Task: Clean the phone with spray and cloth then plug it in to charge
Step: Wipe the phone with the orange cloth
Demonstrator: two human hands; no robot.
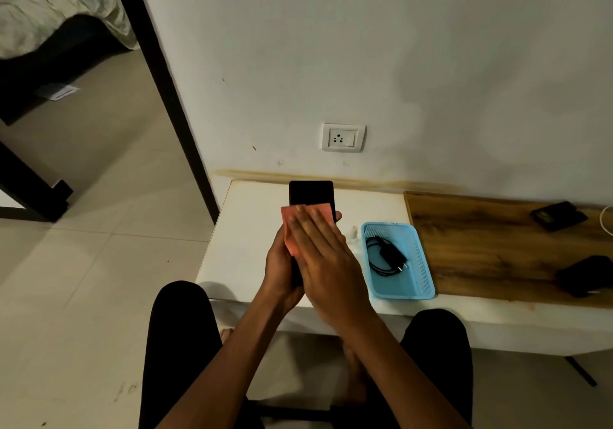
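A black phone [310, 192] is held upright above the white table, screen toward me. My left hand [278, 269] grips its lower part from behind and the left. My right hand [323, 252] lies flat across the screen and presses a pink cloth [289, 226] against it; the phone's lower half is hidden under the cloth and hand. A black charger with its coiled cable [388, 256] lies in the blue basket [421, 282] to the right. A small clear spray bottle [354, 233] stands between my right hand and the basket, mostly hidden. A white wall socket [343, 137] sits above the table.
The white table [245, 246] meets a wooden board [481, 246] on the right, where two dark objects [559, 215] [587, 274] lie. A white cable [606, 219] shows at the right edge. My knees are under the table's front edge. An open doorway and tiled floor are at left.
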